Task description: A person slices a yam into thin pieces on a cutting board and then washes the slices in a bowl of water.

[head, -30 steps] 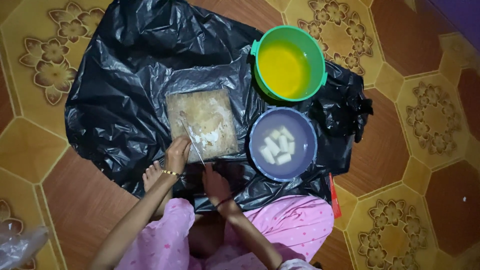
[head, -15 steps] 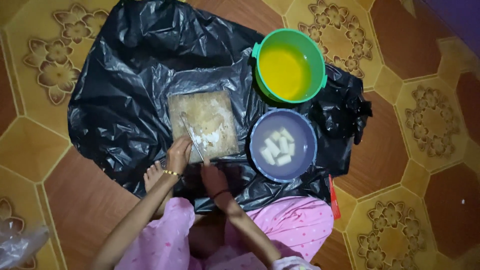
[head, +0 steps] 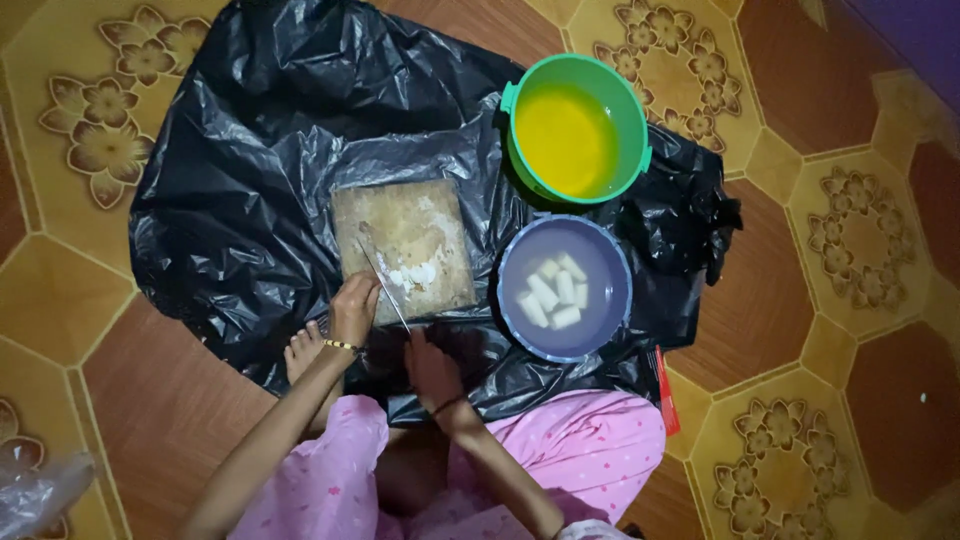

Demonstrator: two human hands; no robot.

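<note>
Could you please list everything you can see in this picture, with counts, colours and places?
black plastic sheet: one, black, spread on the tiled floor
cutting board: one, brown, on the sheet's middle
white pieces: several, white, on the board
knife: one, thin blade, over the board
green bowl: one, yellow liquid inside, upper right
purple bowl: one, water with white sticks, below the green bowl
clear bag: one, bottom left
left hand: at the board's near edge
right hand: on the knife's handle

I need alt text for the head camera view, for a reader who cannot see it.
Seen from above, a person's left hand and right hand work a long knife on a worn wooden cutting board over black plastic sheeting, beside a green bowl and a purple bowl.
</note>
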